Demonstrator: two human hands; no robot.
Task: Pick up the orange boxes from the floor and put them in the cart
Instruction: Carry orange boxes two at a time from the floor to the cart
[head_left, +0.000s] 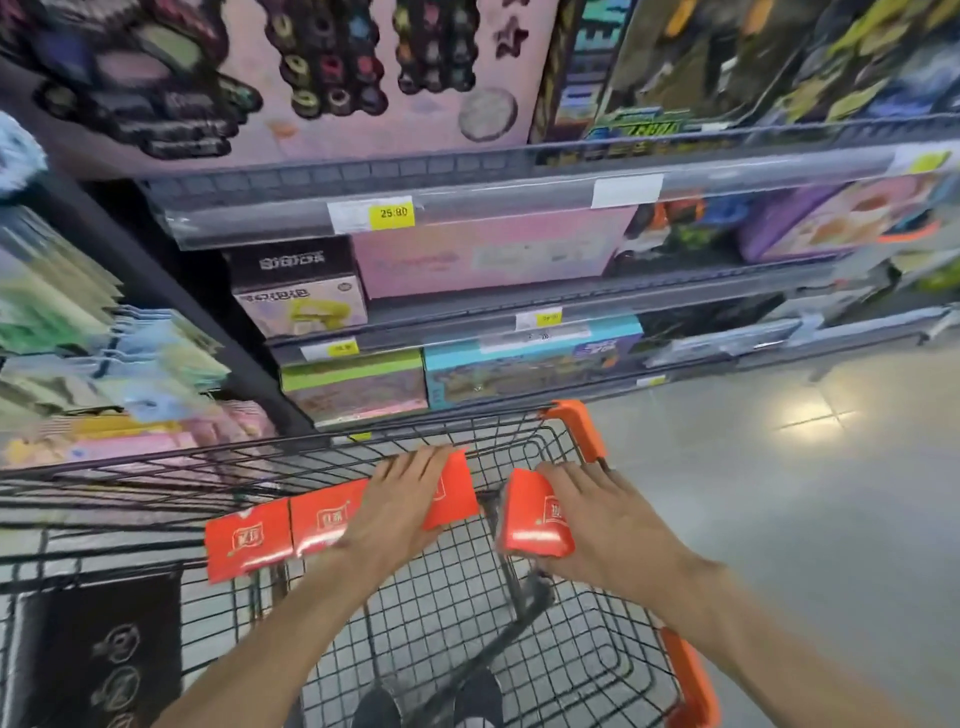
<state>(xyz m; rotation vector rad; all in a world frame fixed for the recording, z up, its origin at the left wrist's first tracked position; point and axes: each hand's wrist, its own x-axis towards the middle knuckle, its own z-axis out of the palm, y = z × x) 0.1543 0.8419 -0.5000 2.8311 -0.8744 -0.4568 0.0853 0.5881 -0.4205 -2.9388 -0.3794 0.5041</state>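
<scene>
The left hand (397, 506) lay flat, fingers straight, on the right end of a row of joined orange boxes (291, 530) held over the wire cart (545, 649), near its far rim. The row extended leftward toward the cart's left side. The right hand (597, 525) gripped a separate orange box (535, 519), fingers curled around its right side, near the cart's far right corner and just beside the orange corner guard (576, 431). The two loads were apart. A dark printed box (104, 654) stood at the cart's left side. Store shelves (467, 306) of toy boxes stood beyond the cart.
</scene>
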